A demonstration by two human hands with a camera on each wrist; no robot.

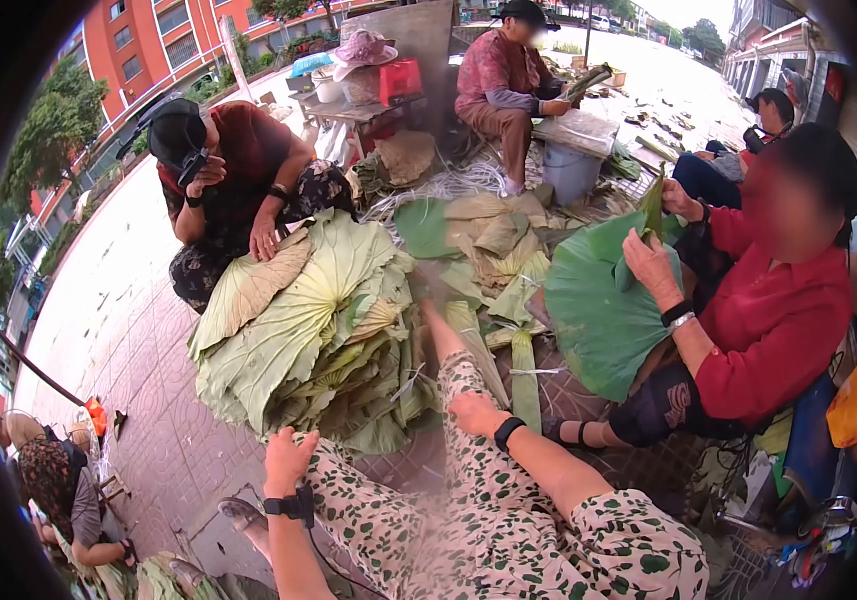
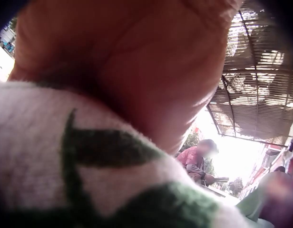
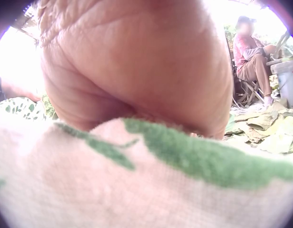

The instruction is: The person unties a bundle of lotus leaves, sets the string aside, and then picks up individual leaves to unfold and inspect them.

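My left hand (image 1: 290, 458) rests on one knee of the patterned trousers (image 1: 494, 500), holding nothing that shows. On the other leg lies my right hand (image 1: 477, 413), its fingers loosely bent against the cloth. The left wrist view is mostly filled by the palm (image 2: 132, 61) against green-spotted fabric (image 2: 113, 156). A similar close view of the right palm (image 3: 137, 61) over the cloth (image 3: 89, 190) shows in the right wrist view, with the fingers hidden. Beyond my knees stands a tall pile of large pale-green leaves (image 1: 299, 310), touched by neither hand.
At the left a person (image 1: 239, 180) crouches with a hand on the pile. A person in red (image 1: 779, 310) at the right handles a large green leaf (image 1: 599, 300). Another sits behind beside a grey bucket (image 1: 574, 172). Flat leaves (image 1: 499, 240) and tied bundles (image 1: 526, 380) lie between.
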